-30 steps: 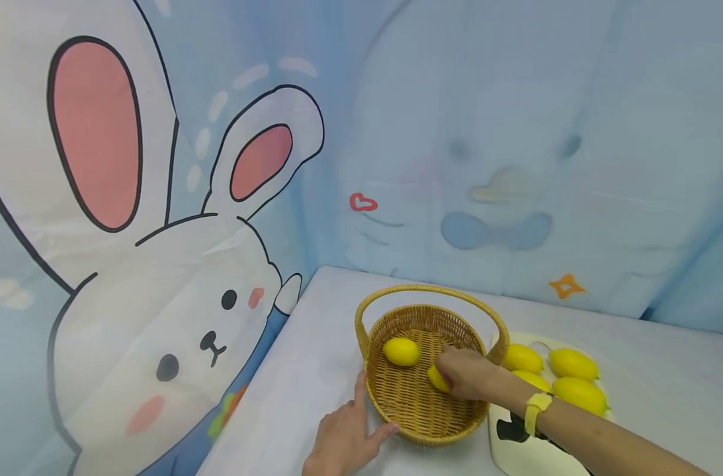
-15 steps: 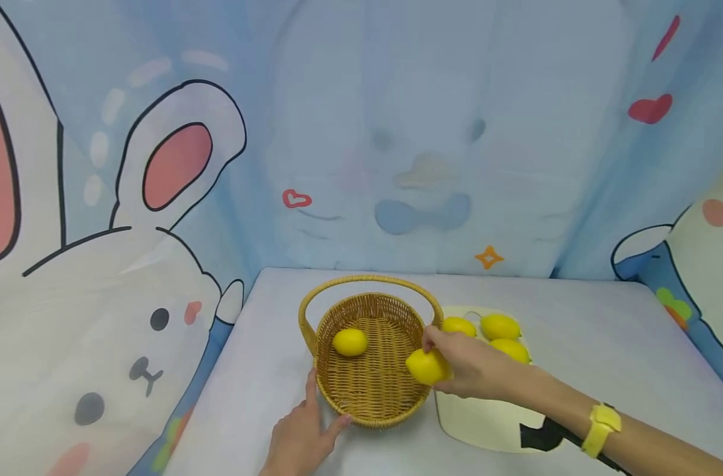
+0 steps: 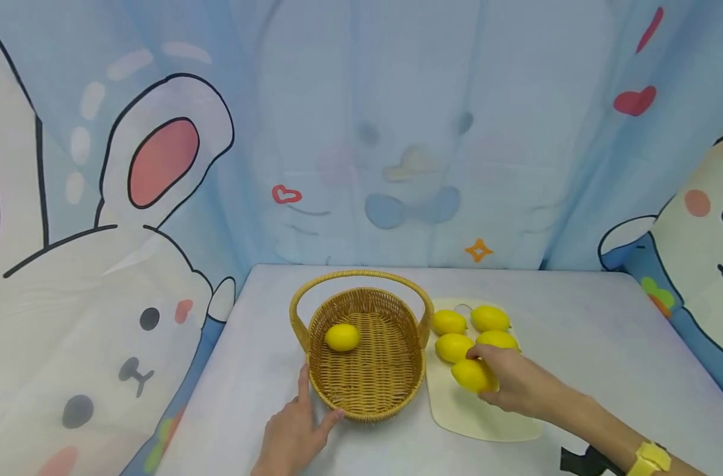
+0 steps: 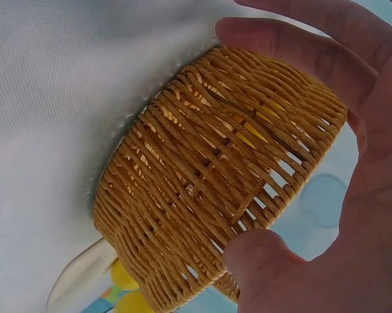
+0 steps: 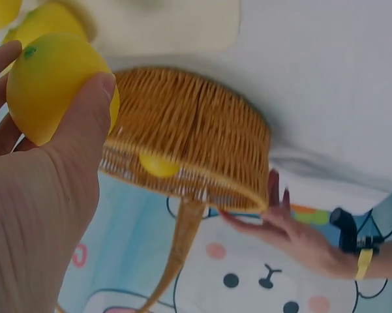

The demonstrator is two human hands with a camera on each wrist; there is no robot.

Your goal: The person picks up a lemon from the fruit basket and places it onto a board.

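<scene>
A woven basket (image 3: 366, 390) with a hoop handle stands on the pale table, and one lemon (image 3: 342, 337) lies inside it at the left. My left hand (image 3: 294, 433) rests against the basket's near-left wall (image 4: 202, 195), thumb and fingers spread on the wicker. To the right lies a cream cutting board (image 3: 483, 420) carrying three loose lemons (image 3: 453, 347). My right hand (image 3: 507, 383) grips a further lemon (image 3: 471, 375) just over the board; the right wrist view shows that lemon (image 5: 52, 85) held between thumb and fingers.
A blue cartoon-printed cloth (image 3: 361, 132) hangs behind and at both sides of the table. Bare tabletop (image 3: 605, 344) stretches to the right of the board. A yellow band (image 3: 653, 457) sits on my right wrist.
My right hand has lifted a lemon out of the basket and carried it right, down to the cutting board. The left hand stays on the basket. The view has swung right.
</scene>
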